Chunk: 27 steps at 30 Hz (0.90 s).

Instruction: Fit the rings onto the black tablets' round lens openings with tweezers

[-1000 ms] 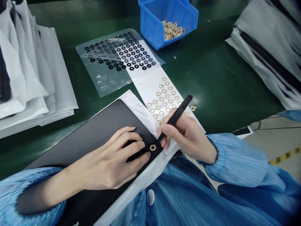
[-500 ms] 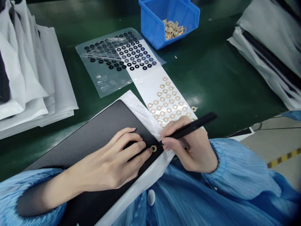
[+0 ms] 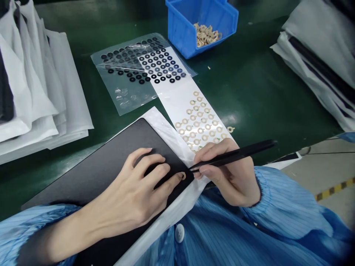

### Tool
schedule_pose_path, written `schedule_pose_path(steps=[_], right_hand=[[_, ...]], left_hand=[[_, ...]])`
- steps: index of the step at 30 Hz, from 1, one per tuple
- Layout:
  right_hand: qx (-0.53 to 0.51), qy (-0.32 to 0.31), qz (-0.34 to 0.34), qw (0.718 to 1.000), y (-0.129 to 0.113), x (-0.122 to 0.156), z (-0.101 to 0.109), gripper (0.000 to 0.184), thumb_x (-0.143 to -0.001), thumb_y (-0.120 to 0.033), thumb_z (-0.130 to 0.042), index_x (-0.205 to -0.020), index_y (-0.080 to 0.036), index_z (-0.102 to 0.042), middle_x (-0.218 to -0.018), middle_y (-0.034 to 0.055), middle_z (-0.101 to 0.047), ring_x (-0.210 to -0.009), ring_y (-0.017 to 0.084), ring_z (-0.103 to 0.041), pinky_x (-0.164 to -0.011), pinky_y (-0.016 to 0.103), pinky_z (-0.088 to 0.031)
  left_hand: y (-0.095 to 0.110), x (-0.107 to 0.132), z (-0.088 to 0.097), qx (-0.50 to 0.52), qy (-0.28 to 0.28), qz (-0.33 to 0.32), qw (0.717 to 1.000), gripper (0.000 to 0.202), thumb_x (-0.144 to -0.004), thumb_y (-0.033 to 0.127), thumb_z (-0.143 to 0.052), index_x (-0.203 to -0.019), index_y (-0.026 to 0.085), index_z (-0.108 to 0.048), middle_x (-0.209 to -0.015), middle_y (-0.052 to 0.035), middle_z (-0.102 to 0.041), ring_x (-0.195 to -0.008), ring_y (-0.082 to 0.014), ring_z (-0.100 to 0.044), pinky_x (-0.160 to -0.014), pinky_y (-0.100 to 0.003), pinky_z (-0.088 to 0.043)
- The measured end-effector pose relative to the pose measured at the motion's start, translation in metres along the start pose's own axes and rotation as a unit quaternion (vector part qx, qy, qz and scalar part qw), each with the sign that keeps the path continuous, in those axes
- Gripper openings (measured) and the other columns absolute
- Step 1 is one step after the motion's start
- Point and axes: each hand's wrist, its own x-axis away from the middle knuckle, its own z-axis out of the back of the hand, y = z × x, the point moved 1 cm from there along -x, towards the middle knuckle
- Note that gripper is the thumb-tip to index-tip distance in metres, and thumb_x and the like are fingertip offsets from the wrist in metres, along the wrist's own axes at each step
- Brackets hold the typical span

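My left hand (image 3: pixel 138 195) lies palm down with fingers apart on a flat black panel (image 3: pixel 111 159). Its nearest fingertip presses on a small tan ring sticker (image 3: pixel 183 176) near the panel's corner, partly hiding it. Between the thumb and fingers of my right hand (image 3: pixel 230 177) are black tweezers (image 3: pixel 238 153), their tips at the panel's edge just beyond the ring. Nothing that I can make out sits between the tips. White wrapping (image 3: pixel 166 127) lies beneath the panel and shows along its edges.
Beyond the panel lies a white sheet (image 3: pixel 177 88) of tan rings and black rings, partly under clear film (image 3: pixel 130 96). A blue bin (image 3: pixel 181 35) holds loose tan pieces. White-wrapped stacks stand left (image 3: pixel 74 92) and right (image 3: pixel 302 55). One loose ring (image 3: pixel 230 129) lies beside the sheet.
The tweezers have tilted lower to the right, and their two tips now show apart. My left fingertip has slid further over the ring, covering more of it.
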Motion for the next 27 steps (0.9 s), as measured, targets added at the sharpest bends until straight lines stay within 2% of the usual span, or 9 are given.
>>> schedule_pose_path(steps=[6, 11, 14, 17, 19, 22, 25, 26, 27], right_hand=[[0.017, 0.001, 0.023, 1.000, -0.001, -0.002, -0.003, 0.016, -0.087, -0.017, -0.059, -0.096, -0.023, -0.046, -0.081, 0.0040, -0.059, -0.076, 0.018, -0.062, -0.065, 0.035, -0.053], [0.009, -0.009, 0.031, 0.999, -0.001, -0.002, -0.004, 0.014, -0.089, -0.019, -0.058, -0.094, -0.023, -0.046, -0.078, 0.0018, -0.059, -0.069, 0.016, -0.063, -0.059, 0.030, -0.052], [-0.025, -0.034, 0.030, 0.999, -0.001, -0.001, -0.004, 0.014, -0.088, -0.021, -0.060, -0.092, -0.023, -0.047, -0.077, 0.0009, -0.060, -0.064, 0.014, -0.062, -0.055, 0.029, -0.050], [-0.063, -0.039, 0.019, 0.997, -0.005, 0.000, 0.001, 0.009, -0.088, -0.020, -0.059, -0.090, -0.023, -0.050, -0.075, -0.0001, -0.062, -0.062, 0.014, -0.063, -0.056, 0.029, -0.052], [-0.067, -0.020, 0.004, 0.998, -0.011, -0.006, 0.011, 0.005, -0.090, -0.020, -0.056, -0.090, -0.023, -0.053, -0.073, -0.0006, -0.062, -0.059, 0.013, -0.063, -0.056, 0.029, -0.053], [-0.004, 0.065, 0.007, 0.998, -0.022, -0.035, 0.039, 0.004, -0.091, -0.024, -0.056, -0.087, -0.022, -0.056, -0.076, -0.0005, -0.062, -0.055, 0.011, -0.062, -0.053, 0.028, -0.054], [0.059, 0.163, 0.049, 0.984, -0.025, -0.092, 0.078, 0.010, -0.092, -0.027, -0.052, -0.086, -0.021, -0.055, -0.076, -0.0037, -0.061, -0.059, 0.009, -0.064, -0.054, 0.025, -0.052], [0.077, 0.182, 0.074, 0.977, -0.023, -0.114, 0.091, 0.012, -0.092, -0.030, -0.050, -0.088, -0.020, -0.056, -0.077, -0.0049, -0.063, -0.064, 0.008, -0.066, -0.056, 0.023, -0.049], [0.089, 0.231, 0.111, 0.962, -0.018, -0.136, 0.103, 0.015, -0.090, -0.031, -0.047, -0.089, -0.019, -0.056, -0.077, -0.0063, -0.062, -0.067, 0.006, -0.068, -0.056, 0.019, -0.045]], left_hand=[[0.000, 0.002, 0.000, 0.008, 0.001, 0.000, 1.000, 0.032, -0.091, 0.016, -0.053, -0.122, 0.013, -0.059, -0.102, -0.0093, -0.059, -0.103, -0.0277, -0.050, -0.098, -0.054, -0.035], [-0.004, 0.000, 0.002, 0.048, 0.057, 0.024, 0.997, 0.019, -0.088, 0.012, -0.056, -0.105, 0.010, -0.064, -0.093, -0.0081, -0.060, -0.098, -0.0238, -0.054, -0.097, -0.050, -0.039], [-0.007, -0.002, 0.002, 0.043, 0.069, 0.038, 0.996, 0.016, -0.087, 0.010, -0.057, -0.101, 0.008, -0.063, -0.091, -0.0092, -0.061, -0.095, -0.0241, -0.055, -0.092, -0.048, -0.043], [-0.007, -0.002, 0.001, 0.043, 0.067, 0.040, 0.996, 0.016, -0.087, 0.008, -0.056, -0.101, 0.006, -0.062, -0.092, -0.0107, -0.061, -0.096, -0.0248, -0.054, -0.090, -0.048, -0.044], [-0.006, -0.003, 0.000, 0.048, 0.065, 0.037, 0.996, 0.016, -0.087, 0.006, -0.055, -0.101, 0.007, -0.062, -0.092, -0.0106, -0.060, -0.097, -0.0248, -0.053, -0.090, -0.048, -0.044], [-0.007, -0.003, -0.001, 0.053, 0.060, 0.038, 0.996, 0.016, -0.087, 0.006, -0.054, -0.101, 0.007, -0.061, -0.092, -0.0106, -0.058, -0.097, -0.0246, -0.052, -0.089, -0.047, -0.044], [-0.008, -0.002, -0.001, 0.044, 0.054, 0.037, 0.997, 0.016, -0.088, 0.005, -0.050, -0.100, 0.009, -0.060, -0.093, -0.0106, -0.057, -0.097, -0.0241, -0.051, -0.086, -0.046, -0.046], [-0.008, -0.002, -0.001, 0.040, 0.053, 0.033, 0.997, 0.017, -0.089, 0.006, -0.049, -0.099, 0.010, -0.060, -0.093, -0.0106, -0.056, -0.097, -0.0239, -0.051, -0.085, -0.045, -0.047], [-0.008, -0.002, -0.001, 0.035, 0.053, 0.030, 0.998, 0.017, -0.089, 0.006, -0.048, -0.099, 0.011, -0.060, -0.093, -0.0105, -0.056, -0.097, -0.0238, -0.050, -0.084, -0.044, -0.047]])
